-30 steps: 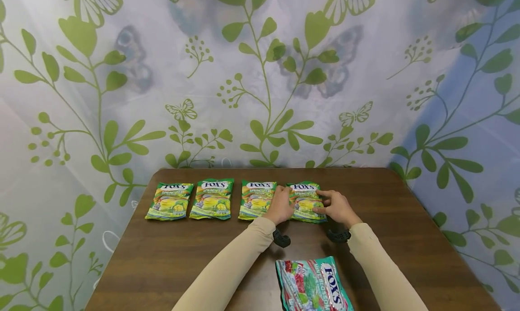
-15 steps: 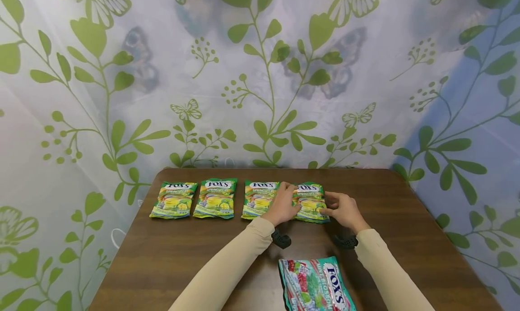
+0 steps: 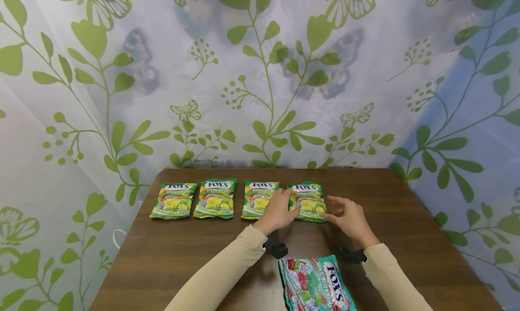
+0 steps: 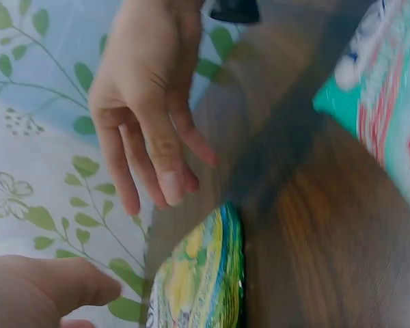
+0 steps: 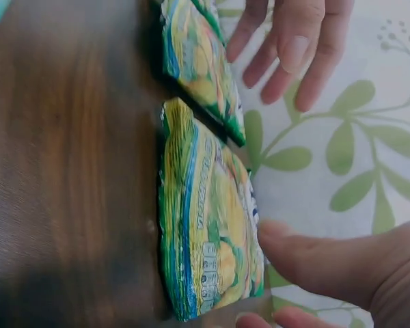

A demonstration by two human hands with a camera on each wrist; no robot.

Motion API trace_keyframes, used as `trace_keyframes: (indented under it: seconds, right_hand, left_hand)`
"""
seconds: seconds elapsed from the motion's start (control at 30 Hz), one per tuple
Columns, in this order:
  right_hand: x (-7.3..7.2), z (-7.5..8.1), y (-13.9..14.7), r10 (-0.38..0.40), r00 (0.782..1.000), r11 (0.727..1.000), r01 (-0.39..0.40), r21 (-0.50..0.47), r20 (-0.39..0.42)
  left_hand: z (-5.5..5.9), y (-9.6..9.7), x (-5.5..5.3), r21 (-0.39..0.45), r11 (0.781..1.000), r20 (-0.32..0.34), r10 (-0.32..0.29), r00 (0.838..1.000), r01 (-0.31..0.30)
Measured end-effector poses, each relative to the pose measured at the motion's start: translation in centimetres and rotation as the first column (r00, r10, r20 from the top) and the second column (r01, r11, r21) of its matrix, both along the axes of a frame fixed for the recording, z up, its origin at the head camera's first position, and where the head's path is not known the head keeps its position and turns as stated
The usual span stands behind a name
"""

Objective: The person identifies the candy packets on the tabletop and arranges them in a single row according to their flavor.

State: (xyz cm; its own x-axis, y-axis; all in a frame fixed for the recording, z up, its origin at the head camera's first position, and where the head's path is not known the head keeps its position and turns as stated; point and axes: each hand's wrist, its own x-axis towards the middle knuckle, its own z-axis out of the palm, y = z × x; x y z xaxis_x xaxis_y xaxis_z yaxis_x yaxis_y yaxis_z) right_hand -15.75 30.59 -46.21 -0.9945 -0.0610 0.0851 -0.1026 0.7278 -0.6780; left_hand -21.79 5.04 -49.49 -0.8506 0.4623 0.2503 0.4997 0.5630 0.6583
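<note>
A green-yellow Fox's Spring Tea candy bag (image 3: 310,202) lies flat as the rightmost in a row near the table's far edge. My left hand (image 3: 279,211) hovers at its left side with fingers relaxed, overlapping the neighbouring candy bag (image 3: 256,201). My right hand (image 3: 350,217) is off its right edge, fingers spread and holding nothing. In the left wrist view, a gap shows between the right hand (image 4: 147,102) and the bag (image 4: 198,273). In the right wrist view, the right thumb (image 5: 321,256) is close beside the bag (image 5: 215,219).
Two more Spring Tea bags, one at the far left (image 3: 174,201) and one beside it (image 3: 215,200), complete the row. A teal Mint Blossom candy bag (image 3: 317,284) lies near the front, between the forearms. A leaf-patterned curtain (image 3: 260,76) hangs behind the brown table (image 3: 162,257).
Both hands have drawn back from the rightmost bag: the right hand to the right and toward the front, the left hand slightly toward the front. The bag stays in its place.
</note>
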Motion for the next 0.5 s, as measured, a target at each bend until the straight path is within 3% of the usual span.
trace_keyframes:
  seconds: [0.03, 0.1, 0.17, 0.27, 0.4, 0.43, 0.5]
  right_hand:
    - [0.4, 0.0, -0.1, 0.007, 1.0, 1.0, -0.007, -0.001, -0.005]
    - [1.1, 0.1, -0.4, 0.022, 1.0, 1.0, -0.022, 0.0, -0.021]
    - [1.9, 0.3, -0.7, 0.035, 0.999, 0.999, -0.035, -0.004, -0.031]
    - [3.0, 0.5, -1.1, 0.052, 0.998, 0.999, -0.052, -0.006, -0.046]
    - [4.3, 0.7, -1.5, 0.065, 0.997, 0.998, -0.065, -0.006, -0.049]
    - [4.6, 0.7, -1.5, 0.071, 0.996, 0.997, -0.071, -0.007, -0.046]
    - [5.2, 0.7, -1.5, 0.076, 0.996, 0.997, -0.076, -0.006, -0.035]
  left_hand:
    - [0.5, -0.1, 0.5, -0.009, 1.0, 0.042, -0.012, 0.999, 0.012]
    - [-1.5, -0.2, 0.1, -0.014, 0.999, 0.012, -0.038, 0.999, 0.038]
    - [-2.6, -0.3, 0.0, -0.017, 0.998, 0.034, -0.058, 0.998, 0.059]
    - [-4.9, -0.8, -0.1, -0.006, 0.997, 0.0, -0.08, 0.997, 0.08]
    - [-1.9, -2.2, 3.0, 0.005, 0.993, 0.071, -0.122, 0.99, 0.122]
    - [-1.8, -2.4, 3.4, -0.001, 0.99, 0.05, -0.139, 0.989, 0.14]
    - [0.6, -3.2, 5.3, 0.022, 0.985, 0.092, -0.17, 0.981, 0.168]
